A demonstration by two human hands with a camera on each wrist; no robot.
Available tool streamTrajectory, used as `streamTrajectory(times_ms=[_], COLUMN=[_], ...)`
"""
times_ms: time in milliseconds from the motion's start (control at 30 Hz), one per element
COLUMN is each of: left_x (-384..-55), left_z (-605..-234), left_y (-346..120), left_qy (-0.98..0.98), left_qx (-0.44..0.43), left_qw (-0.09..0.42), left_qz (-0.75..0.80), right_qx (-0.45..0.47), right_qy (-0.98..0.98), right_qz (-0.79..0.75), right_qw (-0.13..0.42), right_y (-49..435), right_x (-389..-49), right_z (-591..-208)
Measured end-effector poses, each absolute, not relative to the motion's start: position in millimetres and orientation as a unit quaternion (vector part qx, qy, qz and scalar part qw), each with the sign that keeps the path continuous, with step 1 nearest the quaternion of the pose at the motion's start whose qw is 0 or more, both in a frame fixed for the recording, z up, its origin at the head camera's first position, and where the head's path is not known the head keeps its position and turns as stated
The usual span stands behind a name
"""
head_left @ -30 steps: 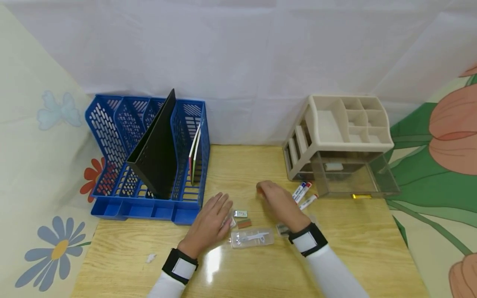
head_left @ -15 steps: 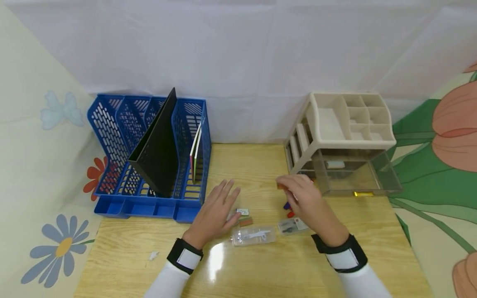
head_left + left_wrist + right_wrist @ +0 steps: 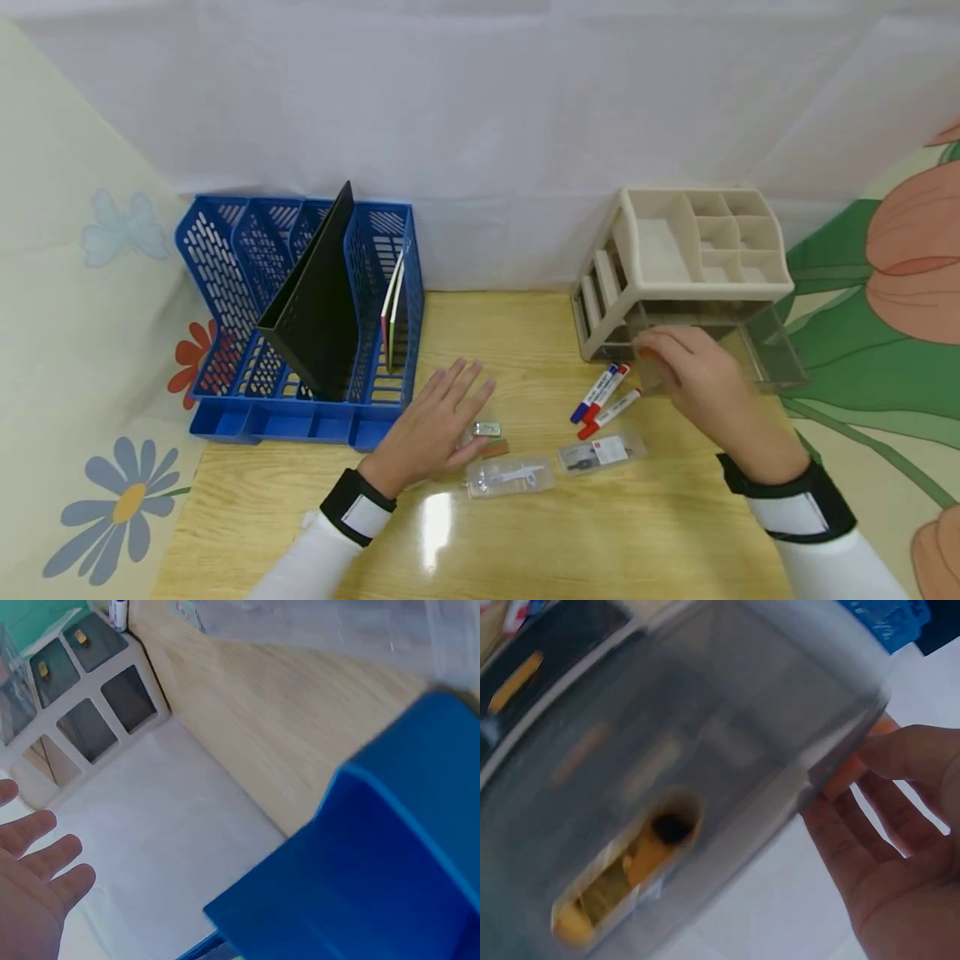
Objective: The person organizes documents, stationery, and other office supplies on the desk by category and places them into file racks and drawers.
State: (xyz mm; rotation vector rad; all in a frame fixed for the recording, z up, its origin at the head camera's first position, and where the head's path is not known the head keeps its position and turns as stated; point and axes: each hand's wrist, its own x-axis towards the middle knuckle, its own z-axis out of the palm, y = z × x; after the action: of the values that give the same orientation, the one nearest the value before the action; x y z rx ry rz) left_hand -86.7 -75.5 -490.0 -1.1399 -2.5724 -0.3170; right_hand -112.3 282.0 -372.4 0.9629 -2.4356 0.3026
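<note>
My right hand [image 3: 705, 387] is over the front left of the clear drawer [image 3: 776, 346], which is pulled out of a beige desk organizer [image 3: 660, 250]. Thumb and fingers pinch a small orange eraser [image 3: 846, 777], seen beside the drawer wall in the right wrist view. My left hand [image 3: 431, 425] lies spread and palm down near the table, fingers straight. Partly under its thumb is a brown and green block [image 3: 495, 448], with a small green-edged box [image 3: 487, 429] just behind. A clear case with a white tool [image 3: 512, 477] lies in front of them.
Three markers [image 3: 606, 392] lie left of the drawer. A clear box with a compass-like tool [image 3: 600, 452] is nearer me. At the left stands a blue file rack [image 3: 300, 408] holding a black folder [image 3: 322, 308] and thin booklets [image 3: 392, 308].
My right hand has carried the orange eraser rightward from mid-table to the drawer, uncovering the markers and compass box. My left hand's fingers have spread, and it has shifted only slightly.
</note>
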Motion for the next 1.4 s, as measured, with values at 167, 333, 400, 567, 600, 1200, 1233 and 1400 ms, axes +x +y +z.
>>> streamTrajectory(times_ms=[167, 333, 400, 567, 600, 1200, 1233, 1400], left_x=[-87, -88, -88, -87, -87, -78, -77, -76], left_z=[-485, -486, -488, -493, -494, -511, -512, -516], left_y=[-78, -83, -85, -91, -91, -103, -103, -103], left_qy=[-0.895, -0.896, -0.897, -0.890, -0.888, -0.898, -0.898, -0.901], left_qx=[-0.409, -0.412, -0.412, -0.423, -0.425, -0.412, -0.411, -0.407], left_qw=[0.151, 0.143, 0.140, 0.149, 0.153, 0.138, 0.136, 0.134], left_qz=[-0.098, -0.085, -0.081, -0.085, -0.084, -0.073, -0.073, -0.074], right_qx=[0.335, 0.313, 0.307, 0.290, 0.285, 0.262, 0.262, 0.252], right_qy=[-0.913, -0.931, -0.936, -0.945, -0.947, -0.963, -0.963, -0.964], right_qz=[0.059, 0.036, 0.033, 0.021, 0.018, 0.003, 0.001, 0.003], right_qw=[0.224, 0.183, 0.169, 0.149, 0.145, 0.062, 0.063, 0.087], right_y=[312, 334, 341, 355, 358, 378, 378, 369], right_x=[-120, -131, -135, -145, -148, -171, -169, -156], right_z=[-361, -358, -359, -367, -368, -386, -385, -373])
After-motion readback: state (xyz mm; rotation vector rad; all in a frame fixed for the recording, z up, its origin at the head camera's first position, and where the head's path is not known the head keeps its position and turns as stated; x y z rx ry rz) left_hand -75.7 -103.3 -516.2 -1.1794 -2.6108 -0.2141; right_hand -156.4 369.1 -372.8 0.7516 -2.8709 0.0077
